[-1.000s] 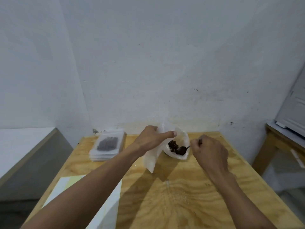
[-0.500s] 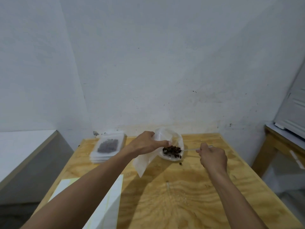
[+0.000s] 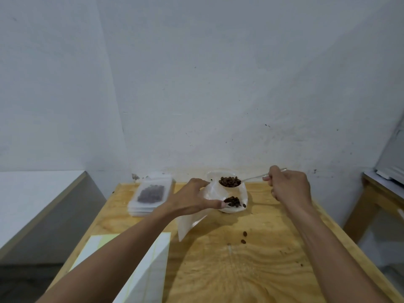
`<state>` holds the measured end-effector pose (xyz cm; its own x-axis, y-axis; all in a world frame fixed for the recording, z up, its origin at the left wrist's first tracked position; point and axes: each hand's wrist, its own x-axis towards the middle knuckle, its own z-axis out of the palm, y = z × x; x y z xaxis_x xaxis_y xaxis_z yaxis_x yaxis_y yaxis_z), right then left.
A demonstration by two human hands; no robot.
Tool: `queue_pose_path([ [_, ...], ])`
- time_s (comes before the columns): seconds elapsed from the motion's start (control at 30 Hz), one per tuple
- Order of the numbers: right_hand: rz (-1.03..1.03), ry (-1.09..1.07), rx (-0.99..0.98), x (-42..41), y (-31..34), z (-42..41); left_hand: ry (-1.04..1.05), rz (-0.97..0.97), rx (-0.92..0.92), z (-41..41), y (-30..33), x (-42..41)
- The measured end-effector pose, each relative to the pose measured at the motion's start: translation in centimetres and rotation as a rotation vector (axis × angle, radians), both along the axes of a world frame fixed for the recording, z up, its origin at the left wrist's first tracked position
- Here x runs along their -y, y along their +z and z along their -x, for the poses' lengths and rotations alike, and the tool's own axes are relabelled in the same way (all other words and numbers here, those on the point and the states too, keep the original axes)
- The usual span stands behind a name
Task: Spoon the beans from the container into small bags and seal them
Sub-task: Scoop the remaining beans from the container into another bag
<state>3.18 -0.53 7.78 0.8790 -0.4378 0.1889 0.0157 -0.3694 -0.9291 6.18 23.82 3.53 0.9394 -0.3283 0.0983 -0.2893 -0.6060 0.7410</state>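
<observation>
My left hand pinches a small translucent white bag at its mouth, and the bag hangs down to the table. My right hand grips the handle of a metal spoon. The spoon's bowl carries a heap of dark beans and hovers above the white container, just right of the bag's mouth. More beans lie inside the container. Two loose beans rest on the wooden table.
A stack of filled, flat bags sits at the table's back left. Sheets of white and yellow paper lie at the front left under my forearm. A white wall stands right behind the table, and another wooden table stands at the right.
My right hand has lifted the spoon out of the container, loaded with beans, and risen toward the wall. Two beans now lie on the table. My left hand keeps holding the bag.
</observation>
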Motion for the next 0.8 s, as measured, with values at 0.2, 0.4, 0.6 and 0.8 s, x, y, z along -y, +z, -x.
queue_pose_path([
  [0.2, 0.335, 0.078, 0.17, -2.1, 0.3, -0.2, 0.079, 0.051, -0.127, -0.4, -0.5, 0.3],
  [0.4, 0.503, -0.023, 0.29, -1.0, -0.4, -0.2, 0.111, 0.124, -0.24, -0.5, -0.2, 0.0],
  [0.6, 0.98, 0.002, 0.2, -1.8, -5.1, -0.2, 0.113, 0.084, -0.36, -1.4, -0.9, 2.2],
  [0.8, 0.565, -0.237, -0.091, -0.9, -6.3, -0.9, 0.072, 0.21, -0.146, -1.4, 0.9, 4.3],
])
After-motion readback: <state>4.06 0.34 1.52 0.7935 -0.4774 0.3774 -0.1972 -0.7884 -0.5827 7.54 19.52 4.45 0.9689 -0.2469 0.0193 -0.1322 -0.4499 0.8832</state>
